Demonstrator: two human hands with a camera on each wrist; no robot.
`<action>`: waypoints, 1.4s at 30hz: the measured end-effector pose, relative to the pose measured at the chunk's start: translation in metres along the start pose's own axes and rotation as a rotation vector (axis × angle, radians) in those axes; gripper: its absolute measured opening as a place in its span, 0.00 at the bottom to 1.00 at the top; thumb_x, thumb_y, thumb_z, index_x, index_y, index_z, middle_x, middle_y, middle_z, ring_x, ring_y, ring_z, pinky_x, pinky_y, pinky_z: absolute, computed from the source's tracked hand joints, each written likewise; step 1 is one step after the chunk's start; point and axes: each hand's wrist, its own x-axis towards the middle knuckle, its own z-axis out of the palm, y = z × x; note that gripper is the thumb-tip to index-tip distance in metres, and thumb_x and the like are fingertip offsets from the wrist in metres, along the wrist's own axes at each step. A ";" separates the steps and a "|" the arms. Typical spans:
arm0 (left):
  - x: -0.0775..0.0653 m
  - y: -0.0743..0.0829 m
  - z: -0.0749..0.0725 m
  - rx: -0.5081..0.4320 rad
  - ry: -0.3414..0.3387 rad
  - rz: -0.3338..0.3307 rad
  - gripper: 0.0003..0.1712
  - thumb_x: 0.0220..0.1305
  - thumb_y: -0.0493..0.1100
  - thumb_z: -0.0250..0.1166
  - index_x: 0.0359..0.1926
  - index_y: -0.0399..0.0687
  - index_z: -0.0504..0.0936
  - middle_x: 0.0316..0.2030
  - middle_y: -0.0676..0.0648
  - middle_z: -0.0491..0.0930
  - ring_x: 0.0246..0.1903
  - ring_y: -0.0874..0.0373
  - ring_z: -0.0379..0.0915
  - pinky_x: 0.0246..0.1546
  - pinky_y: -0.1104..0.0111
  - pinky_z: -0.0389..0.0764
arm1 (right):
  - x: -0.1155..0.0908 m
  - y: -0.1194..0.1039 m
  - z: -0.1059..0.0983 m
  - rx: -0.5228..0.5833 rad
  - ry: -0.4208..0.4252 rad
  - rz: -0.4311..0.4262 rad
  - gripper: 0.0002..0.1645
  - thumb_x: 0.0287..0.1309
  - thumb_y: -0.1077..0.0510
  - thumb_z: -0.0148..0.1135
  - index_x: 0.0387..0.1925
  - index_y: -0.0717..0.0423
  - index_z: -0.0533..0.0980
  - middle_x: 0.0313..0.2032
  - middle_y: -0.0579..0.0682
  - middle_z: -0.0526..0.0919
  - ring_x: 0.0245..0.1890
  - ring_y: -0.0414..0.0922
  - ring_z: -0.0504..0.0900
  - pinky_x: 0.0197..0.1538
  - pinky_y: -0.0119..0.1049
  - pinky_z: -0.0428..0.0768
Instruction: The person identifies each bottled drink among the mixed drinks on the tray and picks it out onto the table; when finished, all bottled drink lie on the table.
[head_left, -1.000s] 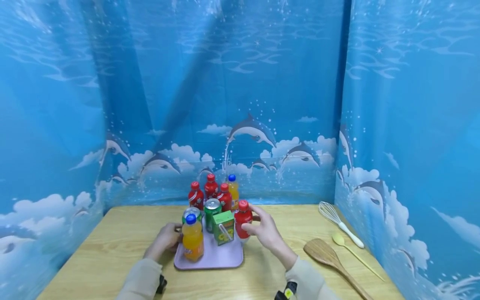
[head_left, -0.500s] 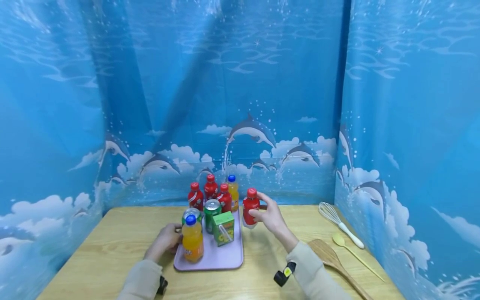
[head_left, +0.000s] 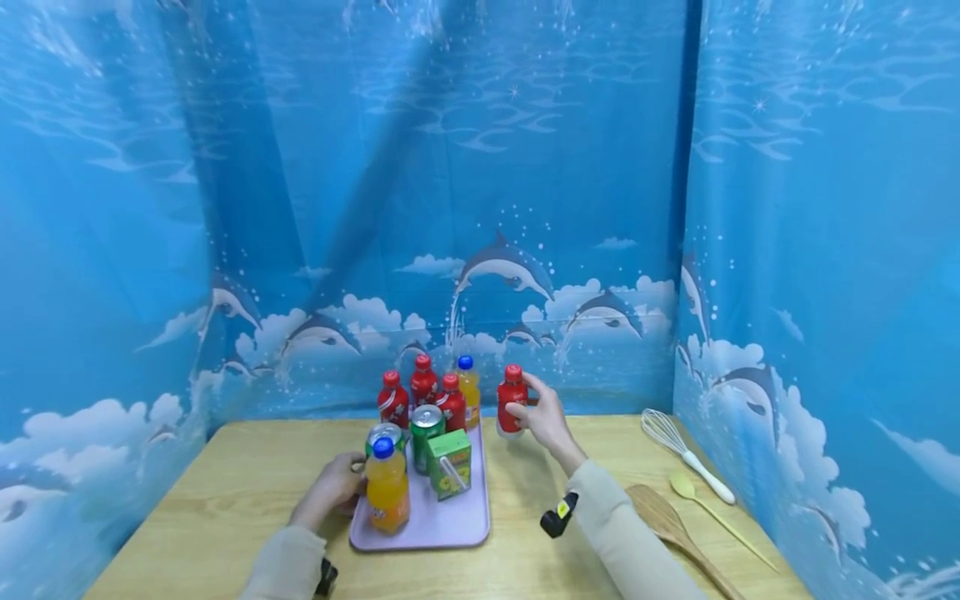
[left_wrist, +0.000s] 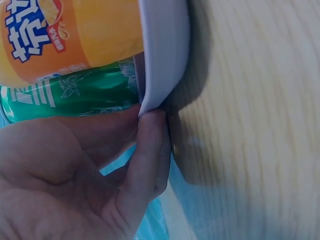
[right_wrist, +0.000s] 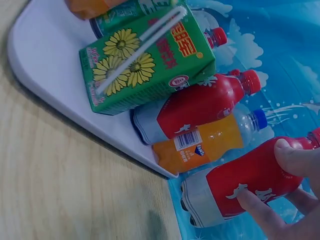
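Note:
In the head view my right hand (head_left: 549, 421) grips a red-labelled drink bottle (head_left: 512, 398) upright, to the right of the tray's far end. Thumb and fingers wrap its upper part in the right wrist view; its base seems raised off the table. My left hand (left_wrist: 100, 160) pinches the left rim of the lilac tray (left_wrist: 167, 45). On the tray stand an orange soda bottle (head_left: 387, 492) with a blue cap, two green cans (head_left: 427, 433), a green juice carton (head_left: 450, 467) with a straw, several red bottles (head_left: 393, 404) and another orange soda bottle (right_wrist: 200, 145).
Toward the table's (head_left: 240, 492) right side lie a white-handled whisk (head_left: 686, 450), a yellow spoon (head_left: 716, 512) and a wooden spatula (head_left: 671, 525). A blue dolphin-printed curtain (head_left: 480, 208) hangs behind and at both sides.
My right hand has carried the red bottle from the tray's right edge, rightward and away from me toward the back of the table. The left hand stays at the tray rim.

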 end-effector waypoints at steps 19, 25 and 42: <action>-0.001 0.003 -0.001 -0.001 0.012 0.009 0.39 0.58 0.26 0.65 0.72 0.28 0.68 0.55 0.20 0.77 0.32 0.48 0.83 0.25 0.60 0.90 | 0.036 0.020 0.006 -0.026 0.078 0.038 0.41 0.63 0.67 0.70 0.76 0.55 0.68 0.71 0.65 0.74 0.54 0.61 0.85 0.41 0.44 0.93; -0.002 0.003 0.000 -0.002 -0.002 -0.020 0.39 0.61 0.28 0.66 0.73 0.30 0.67 0.55 0.21 0.78 0.33 0.48 0.83 0.25 0.62 0.90 | 0.040 0.027 0.008 -0.037 0.106 0.041 0.42 0.62 0.69 0.71 0.76 0.56 0.69 0.69 0.65 0.76 0.54 0.61 0.85 0.42 0.46 0.93; 0.000 -0.001 0.000 0.019 -0.010 -0.039 0.37 0.65 0.29 0.64 0.75 0.31 0.66 0.60 0.19 0.74 0.34 0.48 0.83 0.26 0.63 0.90 | 0.042 0.033 0.010 -0.169 0.074 0.071 0.42 0.66 0.62 0.69 0.79 0.54 0.64 0.73 0.62 0.73 0.68 0.62 0.78 0.66 0.60 0.84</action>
